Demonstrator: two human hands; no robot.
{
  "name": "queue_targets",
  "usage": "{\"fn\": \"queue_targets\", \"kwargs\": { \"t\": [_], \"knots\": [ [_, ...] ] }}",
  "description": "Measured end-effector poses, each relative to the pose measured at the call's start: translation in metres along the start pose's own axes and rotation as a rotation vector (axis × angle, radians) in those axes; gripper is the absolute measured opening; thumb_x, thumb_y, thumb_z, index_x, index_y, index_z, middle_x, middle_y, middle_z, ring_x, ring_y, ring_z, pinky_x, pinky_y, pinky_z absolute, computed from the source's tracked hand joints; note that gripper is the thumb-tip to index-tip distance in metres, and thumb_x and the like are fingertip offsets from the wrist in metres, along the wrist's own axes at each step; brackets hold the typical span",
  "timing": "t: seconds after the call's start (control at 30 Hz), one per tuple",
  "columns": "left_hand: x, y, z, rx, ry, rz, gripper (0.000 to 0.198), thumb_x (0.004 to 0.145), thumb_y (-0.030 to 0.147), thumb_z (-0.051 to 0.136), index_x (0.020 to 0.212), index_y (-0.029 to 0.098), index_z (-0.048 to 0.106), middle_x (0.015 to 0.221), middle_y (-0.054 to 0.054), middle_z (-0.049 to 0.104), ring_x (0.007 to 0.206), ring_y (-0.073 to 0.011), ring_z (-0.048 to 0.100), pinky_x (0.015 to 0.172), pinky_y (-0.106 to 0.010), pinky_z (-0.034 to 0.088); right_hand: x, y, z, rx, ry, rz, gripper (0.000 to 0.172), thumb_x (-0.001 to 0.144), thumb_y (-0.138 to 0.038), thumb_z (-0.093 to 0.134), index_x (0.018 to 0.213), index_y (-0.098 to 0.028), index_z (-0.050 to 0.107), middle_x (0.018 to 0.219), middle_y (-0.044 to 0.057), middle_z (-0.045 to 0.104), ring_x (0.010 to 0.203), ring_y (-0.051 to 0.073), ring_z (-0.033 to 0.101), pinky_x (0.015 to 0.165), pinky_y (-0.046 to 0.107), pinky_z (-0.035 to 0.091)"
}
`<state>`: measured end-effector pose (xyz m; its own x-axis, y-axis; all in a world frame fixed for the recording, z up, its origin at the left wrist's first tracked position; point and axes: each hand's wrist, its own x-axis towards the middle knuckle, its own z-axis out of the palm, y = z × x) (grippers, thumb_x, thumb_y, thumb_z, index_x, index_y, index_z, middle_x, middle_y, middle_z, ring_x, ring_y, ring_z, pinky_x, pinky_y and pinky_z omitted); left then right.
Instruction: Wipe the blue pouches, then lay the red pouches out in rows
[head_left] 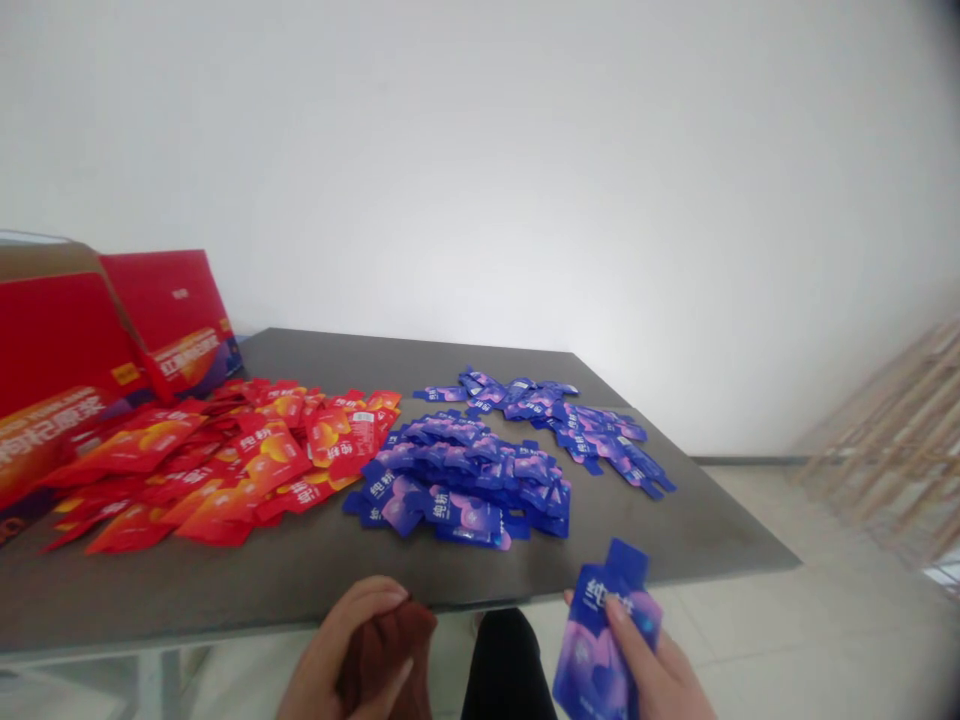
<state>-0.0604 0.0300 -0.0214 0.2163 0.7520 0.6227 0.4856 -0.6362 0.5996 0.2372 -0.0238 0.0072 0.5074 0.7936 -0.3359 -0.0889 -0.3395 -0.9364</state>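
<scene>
My left hand (337, 640) grips a folded brown cloth (394, 655) just below the table's front edge. My right hand (656, 665) holds a blue-purple sachet (604, 630) upright, pinching it between thumb and fingers, to the right of the cloth. A heap of blue-purple sachets (465, 490) lies on the table nearest my hands, with a looser blue-purple group (555, 420) behind it. A large spread of red sachets (232, 465) lies to their left. Neither hand touches these piles.
A dark grey table (315, 565) carries the piles. Open red cartons (97, 320) stand at its left end. My black-trousered legs (506, 670) show below its front edge. A wooden rack (892, 450) leans at the right, over a tiled floor, and a white wall stands behind.
</scene>
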Motion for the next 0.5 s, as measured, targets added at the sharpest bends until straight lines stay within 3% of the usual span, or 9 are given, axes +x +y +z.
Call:
{"fn": "queue_targets", "kwargs": {
  "t": [0.1,0.17,0.23,0.33,0.4,0.5],
  "knots": [
    [0.002,-0.021,-0.016,0.084,0.080,-0.068,0.033,0.083,0.026,0.061,0.116,0.026,0.053,0.111,-0.007,0.065,0.102,-0.0211,0.067,0.090,-0.030,0.057,0.010,-0.022,0.017,0.164,-0.154,0.029,0.055,0.065,-0.063,0.074,0.095,-0.017,0.075,0.091,0.008,0.078,0.086,0.029,0.072,0.076,0.034,0.057],
    [0.007,-0.033,-0.025,0.096,0.111,-0.126,0.032,0.084,0.030,0.062,0.114,0.025,0.054,0.112,-0.007,0.065,0.103,-0.0222,0.066,0.093,-0.033,0.056,0.016,-0.042,0.030,0.192,-0.111,-0.064,0.051,0.069,-0.058,0.074,0.099,-0.017,0.073,0.091,0.006,0.078,0.083,0.025,0.072,0.077,0.033,0.056],
    [0.016,-0.041,-0.031,0.076,0.148,-0.204,0.034,0.083,0.036,0.062,0.113,0.023,0.054,0.112,-0.008,0.065,0.104,-0.0242,0.065,0.095,-0.037,0.054,0.023,-0.065,0.043,0.005,0.012,-0.296,0.044,0.079,-0.056,0.066,0.098,-0.017,0.072,0.088,0.006,0.078,0.080,0.023,0.071,0.074,0.031,0.056],
    [0.030,-0.046,-0.034,0.002,0.178,-0.374,0.037,0.082,0.042,0.062,0.112,0.021,0.054,0.111,-0.009,0.065,0.105,-0.0263,0.065,0.096,-0.041,0.053,0.039,-0.097,0.067,-0.520,0.171,-0.781,0.045,0.094,-0.051,0.046,0.097,-0.015,0.072,0.085,0.009,0.077,0.076,0.024,0.071,0.070,0.034,0.055],
    [0.035,-0.047,-0.033,-0.037,0.182,-0.449,0.039,0.082,0.045,0.062,0.111,0.021,0.055,0.110,-0.008,0.066,0.104,-0.0269,0.065,0.097,-0.042,0.052,0.053,-0.112,0.088,-0.719,0.170,-1.011,0.044,0.099,-0.042,0.038,0.109,-0.014,0.069,0.102,0.013,0.075,0.093,0.027,0.069,0.084,0.039,0.052],
    [0.034,-0.050,-0.029,-0.041,0.167,-0.451,0.040,0.082,0.045,0.062,0.113,0.020,0.055,0.112,-0.008,0.066,0.105,-0.0270,0.065,0.099,-0.043,0.051,0.073,-0.119,0.132,-0.863,0.021,-1.173,0.037,0.096,-0.022,0.043,0.128,-0.016,0.061,0.130,0.013,0.064,0.121,0.027,0.057,0.106,0.042,0.039]
  ]
}}
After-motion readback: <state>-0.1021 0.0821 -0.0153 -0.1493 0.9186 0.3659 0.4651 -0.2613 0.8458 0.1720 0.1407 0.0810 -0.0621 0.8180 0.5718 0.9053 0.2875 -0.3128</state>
